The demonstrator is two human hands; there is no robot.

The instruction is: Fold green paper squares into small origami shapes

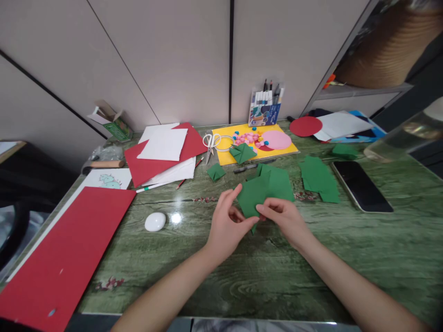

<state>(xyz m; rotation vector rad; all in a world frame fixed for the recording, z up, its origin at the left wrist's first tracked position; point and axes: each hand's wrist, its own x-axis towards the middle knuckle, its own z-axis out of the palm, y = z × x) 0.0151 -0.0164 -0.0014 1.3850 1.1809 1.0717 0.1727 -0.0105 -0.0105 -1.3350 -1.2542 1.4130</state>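
A piece of green paper (252,197) is held up between my two hands, low over the table. My left hand (226,221) grips its left and lower edge, thumb below and fingertips along the side. My right hand (282,216) pinches the lower right corner between thumb and fingers. Behind it lie more green paper (281,180) and a black pen (245,168). Two folded green pieces sit farther back: a small folded square (216,172) and a larger folded piece (242,152). Cut green sheets (319,179) rest to the right.
Yellow paper (224,158) at the back carries small pink balls and a pink circle (277,139). Scissors (209,146) lie at its left. A phone (362,186) and a clear bottle (404,133) stand right. Red paper (72,249) and a white mouse (155,222) are left.
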